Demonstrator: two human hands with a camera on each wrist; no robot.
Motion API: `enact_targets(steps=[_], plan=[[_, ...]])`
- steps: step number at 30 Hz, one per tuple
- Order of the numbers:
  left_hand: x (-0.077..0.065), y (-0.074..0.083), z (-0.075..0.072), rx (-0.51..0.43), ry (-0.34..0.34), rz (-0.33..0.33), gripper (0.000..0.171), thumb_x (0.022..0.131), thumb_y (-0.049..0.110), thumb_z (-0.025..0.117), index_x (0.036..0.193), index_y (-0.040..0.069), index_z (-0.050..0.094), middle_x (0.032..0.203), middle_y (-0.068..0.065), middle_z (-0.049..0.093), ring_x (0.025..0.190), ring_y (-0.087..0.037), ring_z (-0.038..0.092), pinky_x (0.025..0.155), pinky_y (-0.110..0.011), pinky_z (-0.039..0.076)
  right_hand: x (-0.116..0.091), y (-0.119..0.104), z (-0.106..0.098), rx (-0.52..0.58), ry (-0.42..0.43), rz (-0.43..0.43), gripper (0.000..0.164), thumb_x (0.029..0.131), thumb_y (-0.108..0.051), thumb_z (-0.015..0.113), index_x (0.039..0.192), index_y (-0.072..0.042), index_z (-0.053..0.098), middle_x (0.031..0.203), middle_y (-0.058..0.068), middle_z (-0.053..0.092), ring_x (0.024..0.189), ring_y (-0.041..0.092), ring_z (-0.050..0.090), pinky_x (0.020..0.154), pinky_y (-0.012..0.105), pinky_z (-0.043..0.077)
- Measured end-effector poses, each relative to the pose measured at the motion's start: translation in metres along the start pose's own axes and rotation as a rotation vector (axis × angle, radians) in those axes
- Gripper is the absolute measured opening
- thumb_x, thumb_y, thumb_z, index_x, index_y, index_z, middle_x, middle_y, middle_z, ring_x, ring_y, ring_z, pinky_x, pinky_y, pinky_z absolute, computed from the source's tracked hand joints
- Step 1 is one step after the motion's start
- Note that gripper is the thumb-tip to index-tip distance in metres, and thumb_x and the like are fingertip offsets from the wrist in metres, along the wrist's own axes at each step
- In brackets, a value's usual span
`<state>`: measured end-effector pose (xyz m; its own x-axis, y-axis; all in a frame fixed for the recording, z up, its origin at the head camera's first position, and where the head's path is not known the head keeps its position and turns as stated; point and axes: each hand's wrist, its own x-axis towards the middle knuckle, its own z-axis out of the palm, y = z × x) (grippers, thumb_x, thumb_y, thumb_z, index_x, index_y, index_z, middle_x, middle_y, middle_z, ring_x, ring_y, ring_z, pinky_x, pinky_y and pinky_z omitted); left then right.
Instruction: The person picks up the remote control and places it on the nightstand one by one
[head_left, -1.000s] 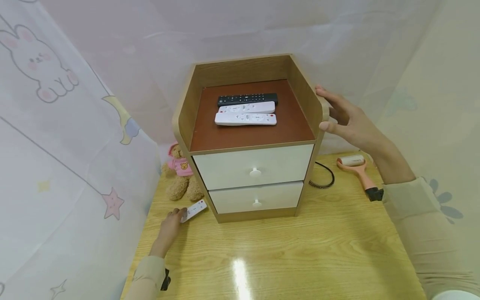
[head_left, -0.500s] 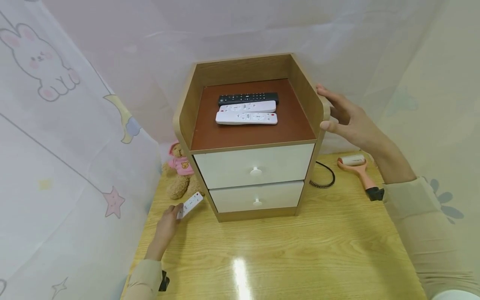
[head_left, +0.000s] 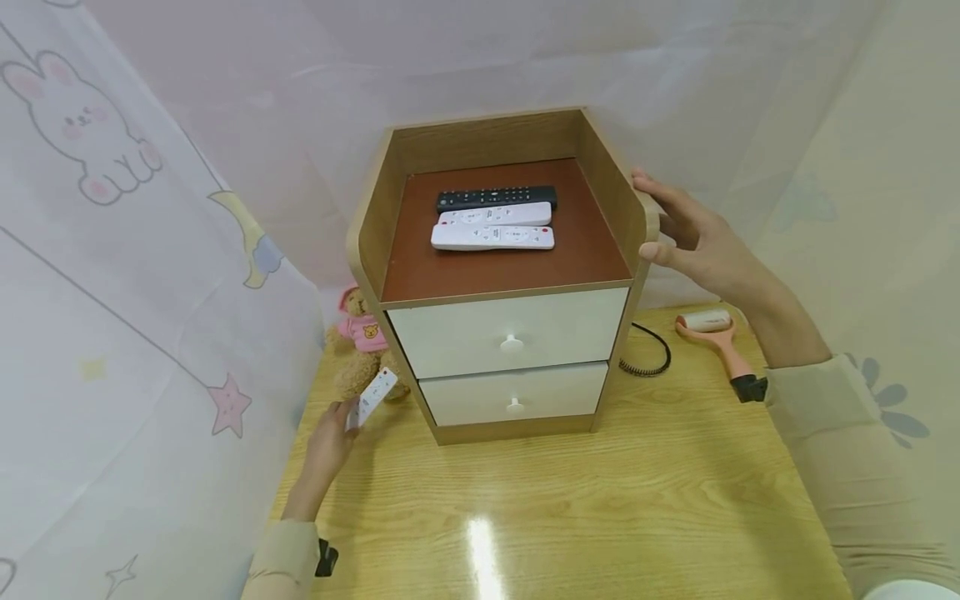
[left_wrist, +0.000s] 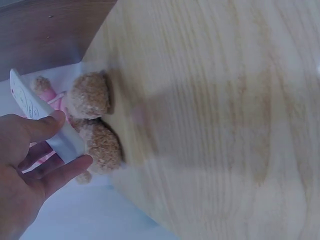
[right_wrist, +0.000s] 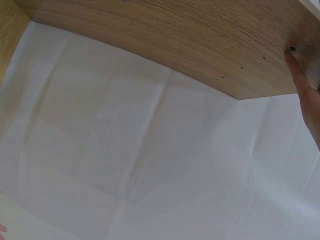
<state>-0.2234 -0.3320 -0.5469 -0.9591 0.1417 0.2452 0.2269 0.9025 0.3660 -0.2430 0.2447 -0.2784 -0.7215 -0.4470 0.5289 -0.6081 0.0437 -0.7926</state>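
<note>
My left hand point(head_left: 327, 442) pinches a white remote control point(head_left: 372, 398) between thumb and fingers, left of a small wooden cabinet point(head_left: 489, 435). In the left wrist view the remote point(left_wrist: 70, 142) is tilted in front of a teddy bear point(left_wrist: 90, 97), its lower end between my thumb and fingers. That bear wears a pink top and sits beside the cabinet. My right hand point(head_left: 693, 237) touches the cabinet's right side panel, with the thumb at its front edge. In the right wrist view a finger of the right hand point(right_wrist: 306, 95) lies against the wooden panel point(right_wrist: 165, 40).
On the cabinet's brown top lie a black remote point(head_left: 495, 197) and two white remotes point(head_left: 491, 238). Two white drawers point(head_left: 450, 343) with knobs are closed. An orange lint roller point(head_left: 718, 337) and a black coiled cord point(head_left: 652, 367) lie on the table point(head_left: 600, 508) at right.
My left hand has carried the white remote up and slightly left, and the remote is now steeper, overlapping the bear's legs in the head view. The right hand keeps its place.
</note>
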Motion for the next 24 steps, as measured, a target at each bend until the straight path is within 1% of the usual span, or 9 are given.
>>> enact_targets(steps=[4,6,10,12,16,19,24], plan=[[0.005,0.004,-0.008,-0.026,0.052,0.011,0.062,0.076,-0.009,0.073,0.133,-0.005,0.050,0.109,-0.028,0.057,0.097,-0.046,0.056,0.075,-0.060,0.049,0.000,-0.010,0.004,0.006,-0.006,-0.013,0.070,0.090,0.014,0.054,0.151,-0.006,0.028,0.161,0.008,0.015,0.146,0.023,0.017,0.110,0.020,0.029],[0.006,0.006,-0.012,-0.035,0.079,0.029,0.062,0.075,-0.009,0.074,0.132,-0.006,0.050,0.108,-0.029,0.057,0.096,-0.046,0.056,0.077,-0.059,0.049,0.000,-0.014,0.006,0.011,-0.008,-0.021,0.069,0.090,0.014,0.054,0.151,-0.004,0.027,0.161,0.009,0.014,0.146,0.022,0.015,0.111,0.020,0.028],[0.010,0.012,-0.019,-0.051,0.127,0.071,0.063,0.073,-0.010,0.075,0.131,-0.006,0.051,0.105,-0.028,0.057,0.093,-0.045,0.057,0.076,-0.058,0.049,0.000,-0.018,0.008,0.003,-0.007,-0.027,0.068,0.091,0.013,0.054,0.151,-0.004,0.027,0.160,0.010,0.014,0.146,0.021,0.014,0.111,0.020,0.028],[0.011,0.014,-0.023,-0.058,0.154,0.089,0.063,0.073,-0.009,0.076,0.131,-0.007,0.051,0.106,-0.028,0.058,0.093,-0.045,0.057,0.076,-0.058,0.049,0.000,-0.018,0.009,0.006,-0.007,-0.029,0.068,0.091,0.013,0.054,0.151,-0.004,0.027,0.160,0.010,0.014,0.146,0.021,0.014,0.111,0.020,0.027],[0.016,0.016,-0.031,-0.080,0.192,0.118,0.064,0.074,-0.009,0.076,0.132,-0.006,0.050,0.109,-0.029,0.057,0.098,-0.045,0.056,0.081,-0.059,0.048,0.000,-0.018,0.009,0.014,-0.004,-0.030,0.068,0.090,0.013,0.054,0.151,-0.004,0.028,0.160,0.010,0.015,0.147,0.021,0.012,0.112,0.021,0.026],[0.019,0.019,-0.039,-0.105,0.210,0.128,0.065,0.073,-0.011,0.075,0.133,-0.006,0.050,0.109,-0.028,0.056,0.098,-0.045,0.055,0.083,-0.059,0.047,0.000,-0.017,0.009,0.020,-0.003,-0.031,0.069,0.090,0.014,0.054,0.151,-0.004,0.028,0.160,0.011,0.015,0.147,0.022,0.014,0.112,0.021,0.027],[0.023,0.027,-0.053,-0.107,0.247,0.133,0.065,0.073,-0.013,0.074,0.132,-0.006,0.050,0.109,-0.028,0.056,0.097,-0.044,0.054,0.083,-0.059,0.047,0.000,-0.007,0.003,0.016,-0.003,-0.024,0.071,0.089,0.015,0.054,0.151,-0.006,0.028,0.160,0.009,0.015,0.146,0.024,0.017,0.110,0.020,0.030]])
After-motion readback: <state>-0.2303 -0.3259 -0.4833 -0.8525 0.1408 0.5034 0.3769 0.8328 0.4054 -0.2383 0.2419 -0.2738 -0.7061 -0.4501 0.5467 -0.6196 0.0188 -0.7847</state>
